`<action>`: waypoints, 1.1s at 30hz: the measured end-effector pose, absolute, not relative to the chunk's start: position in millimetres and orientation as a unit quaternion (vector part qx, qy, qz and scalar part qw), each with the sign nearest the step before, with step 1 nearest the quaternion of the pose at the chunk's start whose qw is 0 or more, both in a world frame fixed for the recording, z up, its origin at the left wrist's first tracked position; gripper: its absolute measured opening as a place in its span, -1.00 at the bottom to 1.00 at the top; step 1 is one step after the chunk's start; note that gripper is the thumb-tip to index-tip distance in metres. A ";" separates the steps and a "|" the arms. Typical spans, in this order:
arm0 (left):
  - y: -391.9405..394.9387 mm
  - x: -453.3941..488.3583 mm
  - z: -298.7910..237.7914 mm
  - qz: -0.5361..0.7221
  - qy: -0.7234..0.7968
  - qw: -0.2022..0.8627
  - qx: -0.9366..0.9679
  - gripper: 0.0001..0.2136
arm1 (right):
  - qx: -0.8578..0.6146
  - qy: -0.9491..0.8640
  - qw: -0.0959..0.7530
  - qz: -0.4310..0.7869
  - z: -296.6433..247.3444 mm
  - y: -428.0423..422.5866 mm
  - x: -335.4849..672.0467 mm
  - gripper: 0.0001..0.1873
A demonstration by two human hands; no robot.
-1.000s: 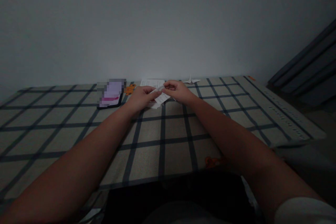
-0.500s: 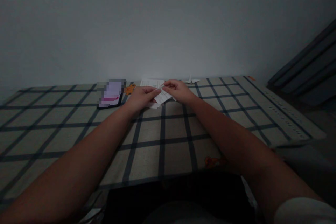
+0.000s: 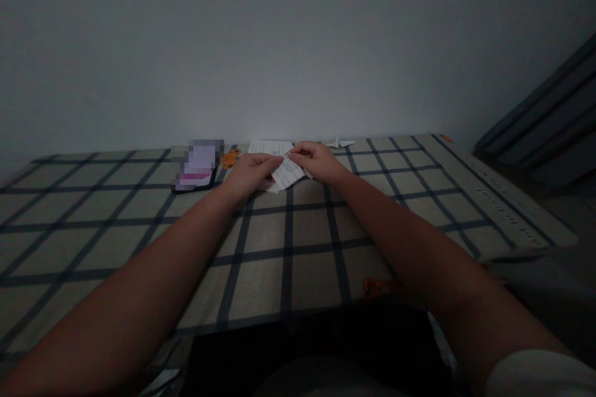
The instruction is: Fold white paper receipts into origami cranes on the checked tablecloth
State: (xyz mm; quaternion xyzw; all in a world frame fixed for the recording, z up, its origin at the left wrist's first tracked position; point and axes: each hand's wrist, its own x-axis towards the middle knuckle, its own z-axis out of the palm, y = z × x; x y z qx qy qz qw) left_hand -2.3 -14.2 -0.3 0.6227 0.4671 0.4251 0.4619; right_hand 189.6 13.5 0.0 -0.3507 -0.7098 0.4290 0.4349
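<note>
Between my two hands is a small folded piece of white paper with faint printed lines. My left hand pinches its left side between thumb and fingers. On the upper right side, my right hand grips the paper with thumb and fingertips close together. The folds behind my fingers are hidden. Just past the hands lies a flat printed sheet. A folded paper crane rests to the right of it, near the wall.
A phone, partly blurred, lies on the left on the checked tablecloth. The plain wall borders the table's far edge. Dark striped cloth hangs at the right.
My left thumb has shifted slightly along the paper, and the paper's lower edge has turned a little. My right hand has barely moved.
</note>
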 end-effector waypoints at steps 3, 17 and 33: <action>-15.9 -1.8 0.9 0.408 0.464 0.460 0.638 -0.64 | -0.348 -0.708 0.446 0.422 -0.5 15.2 189.9 -0.87; -12.9 -3.7 1.9 0.384 0.480 0.406 0.676 -0.64 | -0.344 -0.727 0.432 0.407 2.1 12.8 190.1 -0.89; -8.8 -5.4 -4.3 0.398 0.484 0.413 0.661 -0.64 | -0.326 -0.725 0.448 0.409 -5.8 20.0 190.3 -0.80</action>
